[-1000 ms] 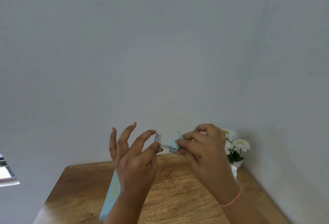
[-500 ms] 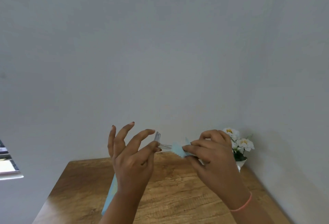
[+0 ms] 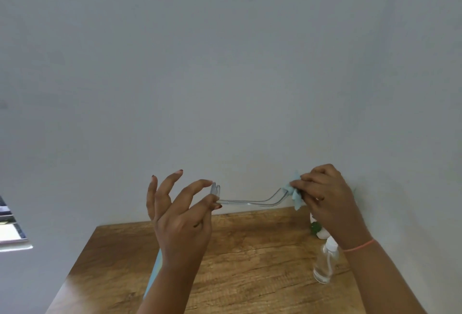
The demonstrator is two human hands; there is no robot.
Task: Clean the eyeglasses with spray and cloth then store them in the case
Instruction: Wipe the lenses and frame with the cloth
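Eyeglasses [image 3: 246,201] are hanging in the air between my two hands, above the far edge of the wooden surface [image 3: 250,251]. My left hand [image 3: 180,218] is pinching the lens end between thumb and forefinger, while its other three fingers are fanning up and out, holding nothing. My right hand [image 3: 325,196] is curling its fingers round a pale blue cloth [image 3: 297,202], and the cloth is wrapping the tips of the two thin arms of the frame. Both hands are raised with their backs facing me, well apart, the frame's arms stretching between them. A pink band [image 3: 360,245] is sitting on my right wrist. A clear spray bottle [image 3: 325,261] is standing upright on the surface just beside my right forearm, and a small white pot [image 3: 322,233] is showing partly behind that hand. A pale blue thing [image 3: 153,273] is lying on the surface, mostly hidden behind my left forearm; I cannot tell what it is.
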